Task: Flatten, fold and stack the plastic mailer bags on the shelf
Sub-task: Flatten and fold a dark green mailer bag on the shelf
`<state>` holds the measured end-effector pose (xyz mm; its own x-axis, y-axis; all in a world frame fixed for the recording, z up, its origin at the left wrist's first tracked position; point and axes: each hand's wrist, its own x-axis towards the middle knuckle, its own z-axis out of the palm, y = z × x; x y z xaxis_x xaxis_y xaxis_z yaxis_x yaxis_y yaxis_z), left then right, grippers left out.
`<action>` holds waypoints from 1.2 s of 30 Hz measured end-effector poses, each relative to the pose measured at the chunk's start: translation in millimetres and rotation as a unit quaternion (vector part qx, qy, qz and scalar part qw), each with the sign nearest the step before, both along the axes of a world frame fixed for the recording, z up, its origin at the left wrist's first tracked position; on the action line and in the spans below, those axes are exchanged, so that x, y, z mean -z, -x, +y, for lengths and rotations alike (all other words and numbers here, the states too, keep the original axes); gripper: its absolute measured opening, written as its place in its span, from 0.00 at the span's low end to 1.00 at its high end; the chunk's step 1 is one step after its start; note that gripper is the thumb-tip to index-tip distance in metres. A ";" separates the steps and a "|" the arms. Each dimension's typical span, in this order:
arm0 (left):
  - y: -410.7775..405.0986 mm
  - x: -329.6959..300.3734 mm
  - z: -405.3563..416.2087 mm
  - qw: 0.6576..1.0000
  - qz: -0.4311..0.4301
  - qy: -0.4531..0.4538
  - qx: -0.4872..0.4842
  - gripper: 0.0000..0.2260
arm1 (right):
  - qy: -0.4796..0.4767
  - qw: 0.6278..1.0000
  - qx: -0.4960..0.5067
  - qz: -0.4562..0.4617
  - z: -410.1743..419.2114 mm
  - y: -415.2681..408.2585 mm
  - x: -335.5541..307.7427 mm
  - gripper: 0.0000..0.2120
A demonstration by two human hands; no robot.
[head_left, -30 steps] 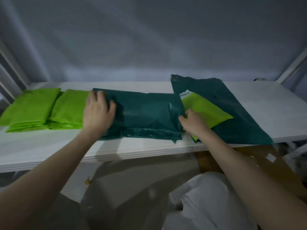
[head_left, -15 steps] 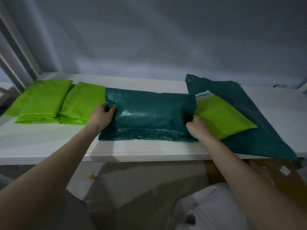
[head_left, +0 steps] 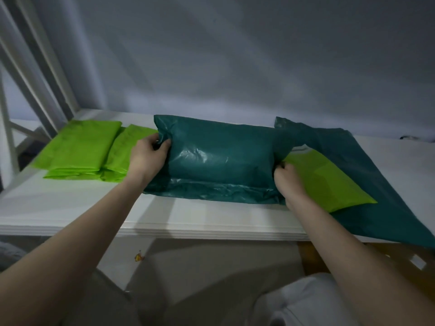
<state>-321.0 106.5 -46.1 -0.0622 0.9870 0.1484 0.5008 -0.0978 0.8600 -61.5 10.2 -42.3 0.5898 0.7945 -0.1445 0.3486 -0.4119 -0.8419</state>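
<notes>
Gripping the folded dark green mailer at both short ends, you look to be at the end of the fold step and about to stack it. In the head view, your only 1, your left hand has thumb and fingers curled over the bag's left end, pinching a bunch of plastic. Your right hand is curled at the right end; its fingertips are hidden under the film, so I judge it a pinch, not a certainty.

Taking the bag as landmark: it sits on the white shelf, near the front edge, its long axis running left to right along the shelf, puffy in the middle with a loose flap along the near side. Just left of it lie 2 stacks of folded lime green mailers. Right of it, partly under your right hand, lies a lime green mailer on an unfolded dark green mailer that overhangs the shelf front.

Next, you probably need to press out the trapped air, keep both ends level, and set it down squarely.
</notes>
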 end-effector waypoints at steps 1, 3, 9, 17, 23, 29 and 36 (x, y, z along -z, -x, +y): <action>5.1 -1.6 2.8 1.000 -0.012 0.004 -0.005 0.10 | -0.017 1.000 0.001 0.015 1.4 4.5 -2.7 0.13; 18.3 -6.3 7.9 0.999 -0.034 0.010 -0.018 0.10 | -0.066 0.996 0.004 0.061 5.6 17.6 -9.7 0.12; 65.0 -26.8 25.5 0.987 -0.147 0.022 -0.054 0.16 | -0.128 0.968 -0.062 0.209 28.5 59.5 -31.3 0.22; 133.4 -55.9 50.9 0.986 -0.124 -0.007 0.110 0.32 | -0.142 0.944 -0.208 0.213 86.2 119.9 -32.8 0.46; 164.9 -58.5 101.7 0.994 0.052 -0.041 0.092 0.36 | -0.224 0.951 -0.172 0.129 139.0 170.4 -26.4 0.50; 181.2 -51.5 148.8 0.985 0.141 -0.099 0.024 0.33 | -0.252 0.950 -0.183 -0.008 191.9 204.1 -29.1 0.28; 179.8 -34.1 185.1 0.982 0.170 -0.085 -0.006 0.32 | -0.220 0.960 -0.170 -0.042 236.8 221.4 -14.0 0.29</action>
